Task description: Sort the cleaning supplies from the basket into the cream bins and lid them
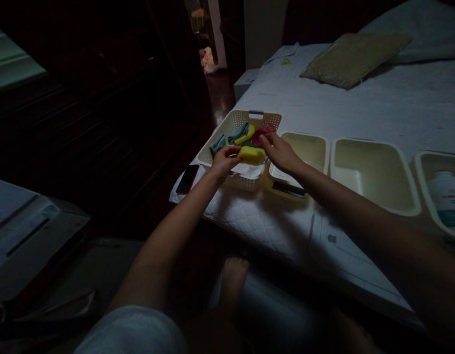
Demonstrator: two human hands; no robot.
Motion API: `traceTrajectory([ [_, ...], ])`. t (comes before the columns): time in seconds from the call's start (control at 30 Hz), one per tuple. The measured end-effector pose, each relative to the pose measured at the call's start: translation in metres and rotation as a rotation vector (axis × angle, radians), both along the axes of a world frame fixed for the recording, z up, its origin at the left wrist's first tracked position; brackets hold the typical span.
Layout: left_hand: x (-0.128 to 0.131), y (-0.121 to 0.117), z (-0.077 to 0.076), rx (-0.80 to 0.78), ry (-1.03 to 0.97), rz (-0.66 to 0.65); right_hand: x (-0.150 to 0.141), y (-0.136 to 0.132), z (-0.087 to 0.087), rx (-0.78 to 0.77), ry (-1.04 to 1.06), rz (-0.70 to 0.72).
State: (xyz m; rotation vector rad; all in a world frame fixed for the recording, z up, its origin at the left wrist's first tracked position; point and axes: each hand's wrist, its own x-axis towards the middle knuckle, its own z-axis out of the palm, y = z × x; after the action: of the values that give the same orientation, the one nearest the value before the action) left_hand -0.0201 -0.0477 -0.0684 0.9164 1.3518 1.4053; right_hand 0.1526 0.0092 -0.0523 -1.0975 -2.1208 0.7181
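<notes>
Over the perforated cream basket [205, 156], my left hand [226, 162] is closed on a yellow sponge [252, 156] with a dark green side. My right hand [281, 151] pinches a small pink-red item [259, 135] just above the sponge; its kind is unclear in the dim light. Inside the basket lie folded grey-blue cloths [238, 132] and another yellow piece [245, 135]. Something white and flat shows below the sponge. Part of the basket's contents is hidden behind my hands.
Right of the basket stand a cream bin [308, 147], a second bin [378, 172] and a third bin [421, 172] holding a white bottle [446, 191]. A phone [187, 179] lies at the bed corner. Farther back rests a beige cushion [355, 59].
</notes>
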Motion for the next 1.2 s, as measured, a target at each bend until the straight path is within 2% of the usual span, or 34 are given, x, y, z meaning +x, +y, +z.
traceTrajectory([
  [0.1, 0.0, 0.001, -0.001, 0.039, 0.01, -0.024, 0.002, -0.002, -0.002, -0.421, 0.087, 0.053],
  [0.17, 0.0, 0.002, -0.002, 0.061, 0.023, -0.029, 0.004, -0.004, -0.003, -0.577, 0.147, 0.133],
  [0.3, -0.001, 0.004, -0.003, 0.071, 0.065, -0.039, 0.007, -0.008, -0.003, -0.713, 0.263, 0.176],
  [0.4, -0.002, 0.003, -0.004, 0.076, 0.063, -0.042, 0.005, -0.01, -0.005, -0.742, 0.318, 0.151],
  [0.53, -0.004, 0.0, -0.003, 0.043, 0.05, -0.035, 0.003, -0.011, -0.007, -0.637, 0.328, 0.115],
  [0.73, -0.006, -0.003, 0.0, -0.012, -0.011, -0.008, 0.003, -0.003, -0.02, -0.231, 0.229, -0.008],
  [0.87, -0.008, -0.001, -0.001, -0.064, -0.119, -0.031, 0.003, 0.003, -0.03, -0.005, 0.236, 0.014],
  [0.97, -0.008, 0.0, -0.004, -0.063, -0.167, -0.095, 0.005, 0.0, -0.031, 0.133, 0.187, 0.085],
  [1.07, -0.005, -0.001, -0.006, -0.061, -0.181, -0.145, 0.006, -0.005, -0.028, 0.198, 0.113, 0.128],
  [1.2, -0.001, -0.001, -0.007, -0.075, -0.178, -0.069, 0.007, -0.008, -0.027, 0.189, 0.084, 0.134],
])
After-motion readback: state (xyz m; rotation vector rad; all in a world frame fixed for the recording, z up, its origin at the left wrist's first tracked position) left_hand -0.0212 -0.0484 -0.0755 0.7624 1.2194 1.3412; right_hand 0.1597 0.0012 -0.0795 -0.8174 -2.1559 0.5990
